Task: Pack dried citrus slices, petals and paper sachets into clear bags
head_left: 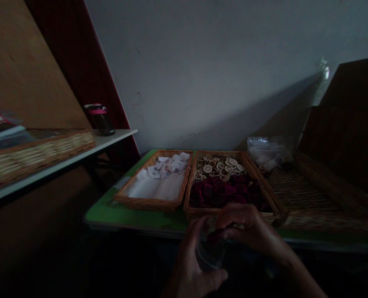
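Low in the view, my left hand (193, 265) is wrapped round a clear plastic bag or cup (211, 254); the dim light hides which. Over its mouth, my right hand (242, 223) pinches a dark red dried slice (216, 235) between thumb and fingers. Just beyond my hands sits a wicker basket (188, 198). Its near half holds a heap of dark purple-red dried slices (224, 188), and its far half holds pale dried citrus slices (223, 166).
A wicker basket (122, 194) of small white packets (171, 163) stands left on the green table (109, 213). At right are another wicker basket (298, 190), clear bags (266, 153) and a dark box (342, 145). A shelf (115, 140) at left carries a bottle (101, 120).
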